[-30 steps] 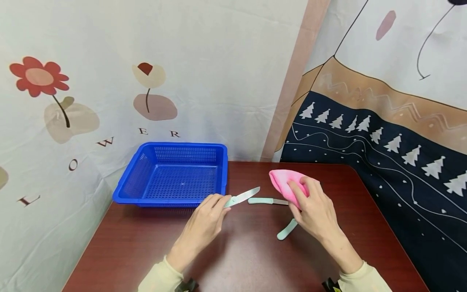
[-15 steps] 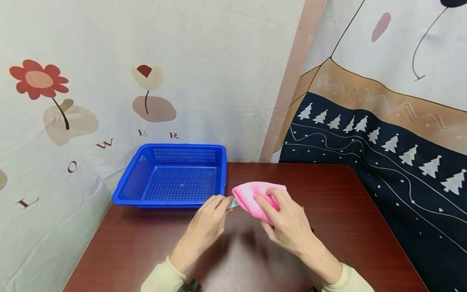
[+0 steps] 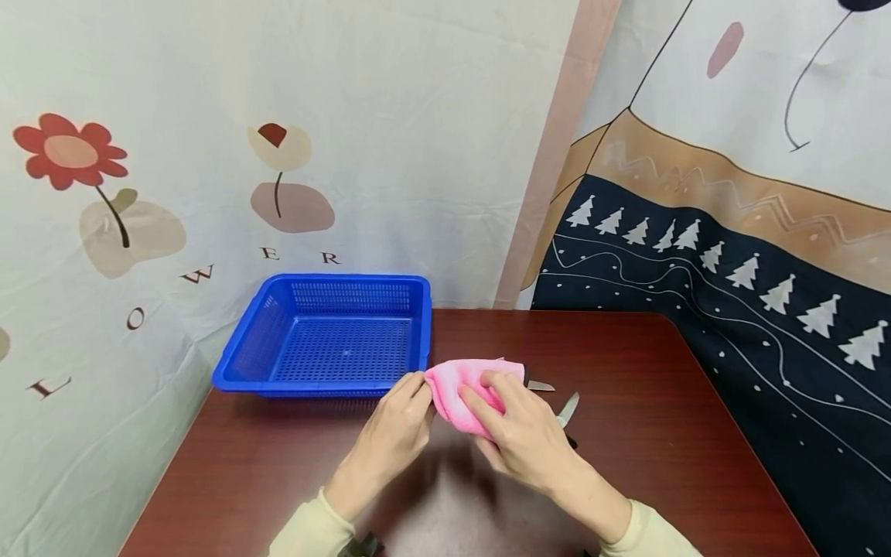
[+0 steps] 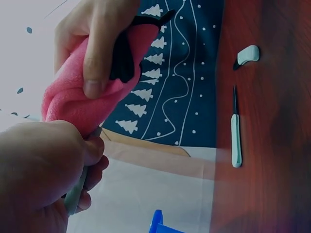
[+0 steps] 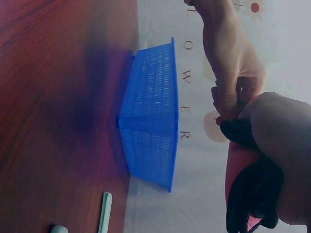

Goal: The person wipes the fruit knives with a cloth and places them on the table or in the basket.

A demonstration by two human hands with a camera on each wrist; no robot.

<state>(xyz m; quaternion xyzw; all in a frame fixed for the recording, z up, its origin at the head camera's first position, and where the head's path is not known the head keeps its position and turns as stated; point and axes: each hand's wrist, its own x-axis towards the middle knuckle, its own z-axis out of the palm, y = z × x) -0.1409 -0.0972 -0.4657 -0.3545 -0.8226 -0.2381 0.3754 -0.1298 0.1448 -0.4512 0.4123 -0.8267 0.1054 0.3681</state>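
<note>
Over smooth red-brown counter [image 3: 668, 480], L hand [image 3: 390, 425] pinches 1 mint-handled knife [image 4: 76, 194], blade hidden. R hand [image 3: 525, 445] grips 1 folded fuzzy pink cloth [image 3: 455, 391], approx. against L fingertips. 2 other knives [image 4: 236, 141], metal blades, lie on counter nr R hand. 1 rect. blue plastic mesh basket [image 3: 292, 385], just beyond L hand.

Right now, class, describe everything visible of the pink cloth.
The pink cloth looks soft and fuzzy, like towelling, with black parts showing in the wrist views. It is folded and creased, held above the table, right of the blue basket in the head view. The right hand grips it; one end reaches the left hand, which holds a pale green knife handle. How it lies around the blade is hidden.
</note>
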